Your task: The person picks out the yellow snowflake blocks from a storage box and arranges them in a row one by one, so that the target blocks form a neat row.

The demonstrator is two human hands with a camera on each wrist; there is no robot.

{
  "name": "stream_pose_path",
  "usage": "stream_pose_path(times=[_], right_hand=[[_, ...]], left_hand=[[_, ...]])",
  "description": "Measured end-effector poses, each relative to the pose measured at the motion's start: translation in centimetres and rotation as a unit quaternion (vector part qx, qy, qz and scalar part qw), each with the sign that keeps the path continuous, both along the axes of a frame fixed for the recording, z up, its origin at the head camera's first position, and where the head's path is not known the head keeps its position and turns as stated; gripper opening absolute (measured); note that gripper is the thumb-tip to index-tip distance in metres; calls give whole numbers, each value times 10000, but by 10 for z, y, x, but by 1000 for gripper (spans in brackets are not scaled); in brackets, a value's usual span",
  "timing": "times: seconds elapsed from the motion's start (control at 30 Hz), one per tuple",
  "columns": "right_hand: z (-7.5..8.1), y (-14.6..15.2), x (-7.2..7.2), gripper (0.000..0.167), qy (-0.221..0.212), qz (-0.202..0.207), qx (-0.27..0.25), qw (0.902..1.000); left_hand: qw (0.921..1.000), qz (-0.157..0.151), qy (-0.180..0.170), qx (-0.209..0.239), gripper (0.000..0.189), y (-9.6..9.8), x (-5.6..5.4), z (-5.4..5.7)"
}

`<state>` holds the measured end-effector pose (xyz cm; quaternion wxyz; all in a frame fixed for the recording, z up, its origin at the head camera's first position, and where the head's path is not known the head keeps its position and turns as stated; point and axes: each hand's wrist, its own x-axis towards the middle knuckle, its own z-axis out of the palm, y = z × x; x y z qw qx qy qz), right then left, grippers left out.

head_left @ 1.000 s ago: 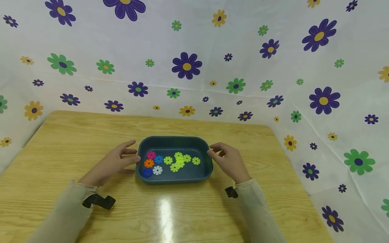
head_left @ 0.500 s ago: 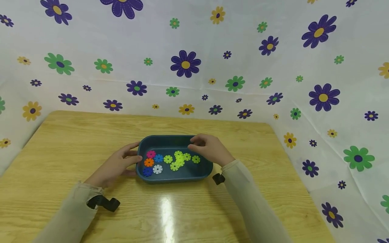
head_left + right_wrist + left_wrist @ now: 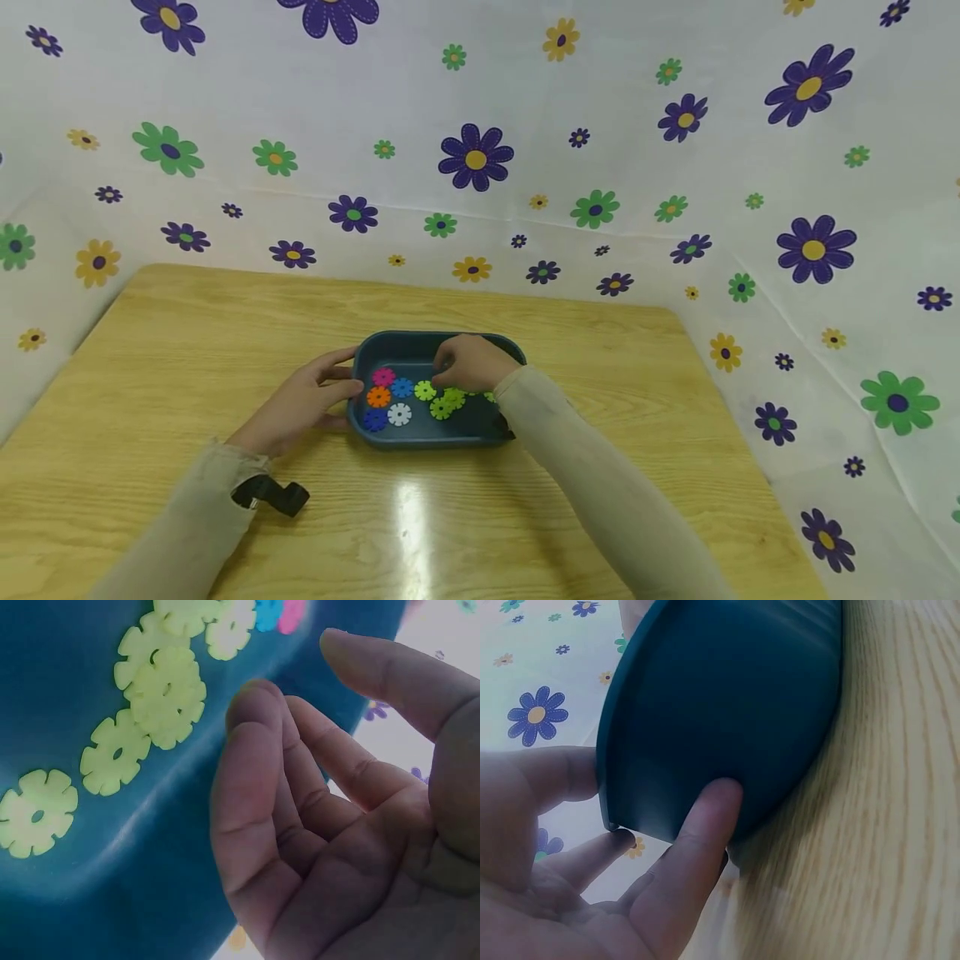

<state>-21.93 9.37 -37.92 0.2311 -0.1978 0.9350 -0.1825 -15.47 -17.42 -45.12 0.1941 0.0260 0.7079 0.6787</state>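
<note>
A dark teal plastic tray (image 3: 420, 443) sits on the table with several notched flower-shaped discs inside. My left hand (image 3: 300, 400) holds the tray's left end; in the left wrist view its fingertips lie against the tray wall (image 3: 727, 690) and rim. My right hand (image 3: 477, 364) is over the tray's interior, above the yellow-green discs (image 3: 441, 407), covering part of them. In the right wrist view its fingers (image 3: 251, 802) are loosely bent, the thumb stands apart, and nothing is between them. Several overlapping yellow-green discs (image 3: 169, 694) lie beside the fingertips.
Left inside the tray lie a pink disc (image 3: 383, 377), an orange disc (image 3: 378, 397), a light blue disc (image 3: 402, 387), a dark blue disc (image 3: 376, 419) and a white disc (image 3: 400, 414). The wooden table (image 3: 247, 308) meets a flower-printed sheet (image 3: 322, 167) behind and at the sides.
My right hand has left the tray's right rim and moved left over the discs. My left hand has closed in on the left end. The discs keep their places.
</note>
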Motion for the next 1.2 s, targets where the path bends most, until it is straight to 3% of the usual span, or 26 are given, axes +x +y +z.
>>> stream_pose_path(times=[0.1,0.33,0.5,0.67,0.97,1.2], right_hand=[[-5,-6,-5,28,-4,41,189,9998],[-36,-14,-24,32,-87,-97,626,9980],[-43,-16,-25,29,-83,-162,669,9976],[-45,-17,-26,22,-109,-106,582,9982],[-31,-24,-17,28,-241,48,578,9980],[-32,-28,-14,32,-310,41,724,9969]], left_hand=[[10000,7,0,-21,68,0,-1,0],[10000,13,-60,-44,67,5,-3,2],[9999,51,-108,-16,68,8,-3,4],[9999,95,-112,-26,67,7,-2,5],[9999,85,-87,65,67,3,-1,7],[9998,155,-145,15,65,0,0,6]])
